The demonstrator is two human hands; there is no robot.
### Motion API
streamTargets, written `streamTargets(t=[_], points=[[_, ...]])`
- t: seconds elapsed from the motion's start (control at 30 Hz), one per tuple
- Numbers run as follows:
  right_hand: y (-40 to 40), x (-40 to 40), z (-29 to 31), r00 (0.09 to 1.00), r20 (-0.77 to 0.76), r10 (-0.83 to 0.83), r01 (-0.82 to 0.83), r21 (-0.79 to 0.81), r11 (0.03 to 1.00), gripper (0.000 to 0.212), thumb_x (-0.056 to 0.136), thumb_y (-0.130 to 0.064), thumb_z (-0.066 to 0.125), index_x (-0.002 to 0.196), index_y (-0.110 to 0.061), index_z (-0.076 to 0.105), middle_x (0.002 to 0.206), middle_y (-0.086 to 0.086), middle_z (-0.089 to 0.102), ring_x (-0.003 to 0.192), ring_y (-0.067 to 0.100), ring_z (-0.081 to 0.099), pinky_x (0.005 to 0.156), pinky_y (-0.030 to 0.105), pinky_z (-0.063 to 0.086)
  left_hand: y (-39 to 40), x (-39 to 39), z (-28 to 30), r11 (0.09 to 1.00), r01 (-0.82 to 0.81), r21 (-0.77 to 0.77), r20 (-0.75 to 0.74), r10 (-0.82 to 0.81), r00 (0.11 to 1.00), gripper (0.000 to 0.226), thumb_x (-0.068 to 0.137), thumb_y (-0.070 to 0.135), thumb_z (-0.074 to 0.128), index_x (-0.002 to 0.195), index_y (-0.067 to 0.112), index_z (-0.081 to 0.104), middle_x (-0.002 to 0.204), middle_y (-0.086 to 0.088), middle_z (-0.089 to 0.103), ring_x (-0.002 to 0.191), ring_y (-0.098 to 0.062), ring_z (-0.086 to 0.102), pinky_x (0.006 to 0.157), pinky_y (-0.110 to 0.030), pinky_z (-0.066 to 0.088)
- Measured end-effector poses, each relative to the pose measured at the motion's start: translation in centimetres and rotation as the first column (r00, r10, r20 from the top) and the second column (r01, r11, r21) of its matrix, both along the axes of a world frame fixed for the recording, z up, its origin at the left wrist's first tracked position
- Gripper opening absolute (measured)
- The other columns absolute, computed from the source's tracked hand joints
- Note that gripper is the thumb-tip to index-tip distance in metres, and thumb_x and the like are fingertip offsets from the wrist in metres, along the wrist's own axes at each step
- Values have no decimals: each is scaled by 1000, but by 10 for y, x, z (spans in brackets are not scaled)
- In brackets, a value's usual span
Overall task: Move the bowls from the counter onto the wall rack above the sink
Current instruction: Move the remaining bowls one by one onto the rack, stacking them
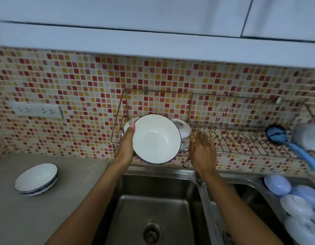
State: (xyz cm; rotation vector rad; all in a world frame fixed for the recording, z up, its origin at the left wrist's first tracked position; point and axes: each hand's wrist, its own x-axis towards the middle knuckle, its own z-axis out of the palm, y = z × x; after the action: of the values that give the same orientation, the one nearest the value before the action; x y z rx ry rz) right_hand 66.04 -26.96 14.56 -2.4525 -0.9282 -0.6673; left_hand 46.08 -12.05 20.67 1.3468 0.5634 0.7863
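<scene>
Two stacked white bowls with blue-patterned rims [36,179] sit at lower left of the frame on the grey desk [52,209], well apart from the rack. Upper left: a white socket strip [37,110] on the red-and-yellow mosaic wall. Centre: the left hand [127,144] grips the left rim of a large white bowl with a dark rim [156,138], thumb over the edge, the bowl tilted so its inside faces the camera, in front of the left end of the wire wall rack [224,121]. Behind it in the rack, two more bowls are partly hidden: one at its left edge [127,125], one patterned at its right [183,129]. Just right of the held bowl, the right hand [203,151] is flat and spread, fingers extended, holding nothing, not touching the bowl. Lower centre: a steel double sink [153,206] with a drain. Right end of the rack: a blue-handled brush [291,144] and a white cup [307,137]. Lower right: a row of pale blue and white dishes [294,204], standing beside the sink's right basin.
</scene>
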Motion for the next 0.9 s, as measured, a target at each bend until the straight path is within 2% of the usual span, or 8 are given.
streamTargets(t=[0.2, 0.33, 0.4, 0.53, 0.6, 0.63, 0.73, 0.9], points=[[2, -2, -3, 997, 51, -66, 69, -67, 995, 60, 101, -36, 16, 130, 0, 54, 134, 17, 56, 131, 28, 48, 117, 44, 22, 13, 38, 51, 995, -27, 101, 35, 24, 999, 41, 97, 52, 30, 123, 28, 52, 109, -1, 63, 97, -22, 60, 68, -34, 54], [1, -2, -3, 997, 34, -71, 74, -107, 992, 58, 100, -35, 19, 130, -1, 55, 134, 16, 56, 130, 27, 49, 115, 41, 18, 20, 67, 75, 979, 12, 201, -8, -10, 1000, 52, 91, 52, 48, 137, 31, 42, 136, -12, 52, 116, -35, 54, 82, -41, 50], [2, -1, -3, 997, 27, -71, 74, -118, 990, 59, 100, -36, 18, 131, -2, 54, 135, 16, 55, 131, 27, 48, 115, 41, 16, 22, 79, 82, 966, 10, 258, -12, -7, 1000, 61, 85, 49, 60, 140, 32, 40, 143, -5, 47, 123, -27, 50, 92, -42, 48], [1, -2, -3, 997, 42, -69, 73, -125, 989, 56, 99, -34, 22, 128, 0, 57, 131, 17, 58, 127, 28, 53, 114, 42, 20, 16, 93, 89, 866, 2, 500, -11, 4, 1000, 59, 81, 26, 73, 134, 21, 49, 118, 16, 57, 103, 2, 57, 74, -4, 46], [2, -3, -3, 997, 39, -66, 70, -113, 991, 56, 99, -34, 23, 127, 0, 57, 131, 17, 58, 127, 28, 53, 114, 43, 22, 10, 100, 86, 774, 8, 633, -30, 15, 999, 54, 80, 15, 74, 128, 21, 52, 100, 28, 46, 86, 23, 52, 69, 6, 39], [2, -3, -3, 997, 40, -67, 71, -111, 991, 56, 99, -34, 22, 128, 0, 57, 131, 17, 58, 127, 28, 52, 114, 43, 23, 10, 105, 82, 742, 24, 669, -53, 15, 999, 59, 78, 17, 76, 131, 20, 51, 101, 28, 44, 91, 22, 52, 77, 3, 41], [4, -1, -5, 997, 34, -73, 76, -105, 992, 57, 100, -35, 20, 129, -1, 56, 132, 16, 58, 129, 26, 51, 116, 41, 20, 13, 116, 71, 672, 104, 733, -128, -13, 992, 79, 69, 47, 79, 138, 38, 43, 127, 12, 40, 125, -14, 46, 106, -33, 43], [5, 1, -8, 996, 14, -87, 88, -98, 991, 57, 100, -37, 21, 131, -4, 56, 134, 14, 58, 129, 25, 50, 117, 41, 21, 10, 129, 53, 411, 168, 896, -198, 32, 980, 79, 70, 35, 80, 140, 27, 44, 143, -7, 32, 134, -21, 25, 114, -41, 28]])
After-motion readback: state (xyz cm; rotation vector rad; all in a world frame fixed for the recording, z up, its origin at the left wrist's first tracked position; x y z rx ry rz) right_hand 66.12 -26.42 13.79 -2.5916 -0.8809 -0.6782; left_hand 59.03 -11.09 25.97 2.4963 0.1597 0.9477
